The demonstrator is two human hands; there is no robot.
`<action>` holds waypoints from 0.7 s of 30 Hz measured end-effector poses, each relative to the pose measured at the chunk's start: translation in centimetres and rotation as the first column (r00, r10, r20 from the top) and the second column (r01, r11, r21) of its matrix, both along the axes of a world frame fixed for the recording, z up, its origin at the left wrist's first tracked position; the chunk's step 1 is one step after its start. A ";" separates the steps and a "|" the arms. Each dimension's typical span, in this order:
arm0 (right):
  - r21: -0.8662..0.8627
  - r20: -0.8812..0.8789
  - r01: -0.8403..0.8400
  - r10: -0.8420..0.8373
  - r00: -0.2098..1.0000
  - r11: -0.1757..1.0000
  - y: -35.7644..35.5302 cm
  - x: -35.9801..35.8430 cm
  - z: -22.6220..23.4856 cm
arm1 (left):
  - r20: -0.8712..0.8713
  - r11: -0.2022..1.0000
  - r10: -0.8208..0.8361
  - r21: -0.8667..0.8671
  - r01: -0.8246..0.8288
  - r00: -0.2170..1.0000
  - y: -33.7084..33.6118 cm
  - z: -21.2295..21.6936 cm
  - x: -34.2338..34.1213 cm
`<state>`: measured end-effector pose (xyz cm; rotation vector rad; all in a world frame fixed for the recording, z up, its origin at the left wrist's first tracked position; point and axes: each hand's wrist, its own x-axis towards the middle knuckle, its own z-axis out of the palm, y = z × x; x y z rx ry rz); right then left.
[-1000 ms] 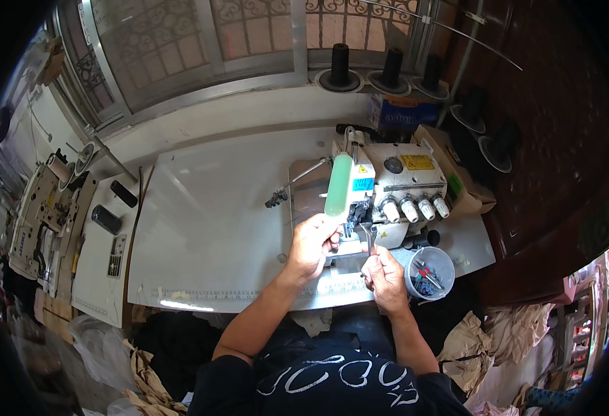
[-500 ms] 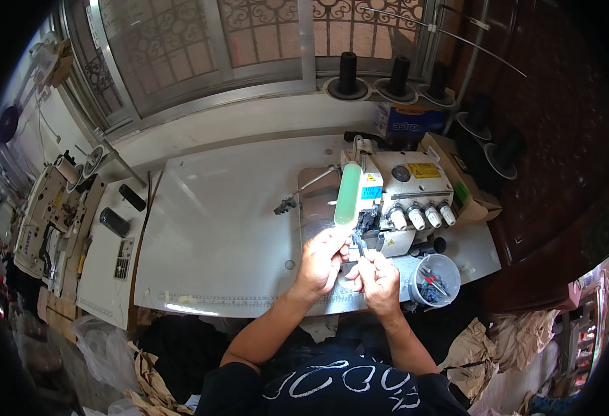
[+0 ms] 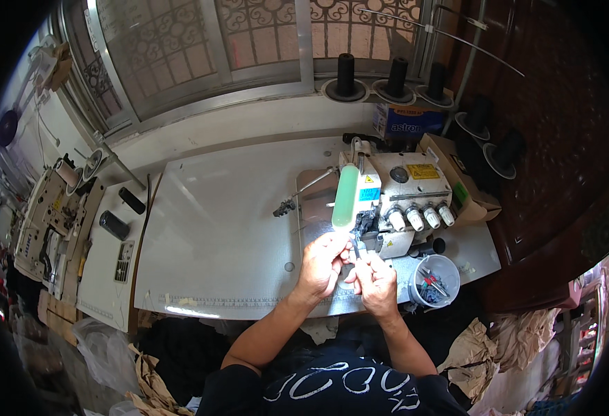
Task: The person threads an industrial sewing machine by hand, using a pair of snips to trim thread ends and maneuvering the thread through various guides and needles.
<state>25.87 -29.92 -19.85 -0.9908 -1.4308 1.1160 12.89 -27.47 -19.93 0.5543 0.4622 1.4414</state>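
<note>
Both hands are working close together at the front of a white sewing machine [image 3: 398, 201]. The left hand [image 3: 322, 262] is curling its fingers near the spot under the long green part [image 3: 346, 197] of the machine. The right hand [image 3: 374, 277] is sitting just beside it, with its fingers bent and pinched together. Something thin seems to be sticking up between the two hands, but it is too small to tell what it is, so I cannot tell if either hand is really gripping anything.

The machine is standing on a big white table [image 3: 221, 229], toward the person's right side. A round clear tub [image 3: 435, 279] with small tools inside is sitting just to the right of the right hand. Dark thread cones [image 3: 346, 73] are standing in a row behind the machine, near the window. A blue box [image 3: 407, 119] is lying by them. Far off on the left, another sewing machine [image 3: 55, 215] is resting on a second table.
</note>
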 end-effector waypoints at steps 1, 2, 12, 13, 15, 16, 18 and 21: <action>0.005 0.013 0.009 -0.010 1.000 1.000 -0.1 0.2 -0.1 | 0.001 1.000 -0.014 -0.003 0.014 1.000 0.1 0.1 0.2; 0.010 0.026 0.023 -0.023 0.999 1.000 -0.2 0.5 -0.2 | -0.037 0.999 0.036 0.005 -0.036 0.999 0.2 0.1 0.1; 0.142 0.016 0.119 -0.122 0.992 0.983 0.6 5.8 4.0 | -0.748 0.923 0.336 0.383 -0.041 0.572 -0.6 1.1 0.6; 0.200 0.014 0.096 -0.101 0.995 0.975 1.1 4.6 3.3 | -0.749 0.928 0.318 0.373 -0.027 0.582 -0.6 1.2 0.8; 0.096 0.189 -0.005 -0.014 0.982 0.995 1.2 3.7 4.4 | -0.758 0.932 0.306 0.363 -0.017 0.576 -0.5 1.4 0.4; 0.116 0.129 -0.002 -0.013 0.992 0.993 1.5 2.7 4.4 | -0.768 0.931 0.311 0.364 -0.018 0.560 -0.5 1.4 0.1; 0.198 -0.082 -0.036 0.053 0.995 0.980 2.3 1.0 2.7 | -0.763 0.935 0.299 0.353 -0.017 0.573 -0.5 1.5 -0.4; 0.272 -0.009 -0.023 0.027 1.000 0.962 3.3 0.3 2.6 | -0.680 0.963 0.207 0.269 -0.023 0.703 -0.4 1.7 -0.6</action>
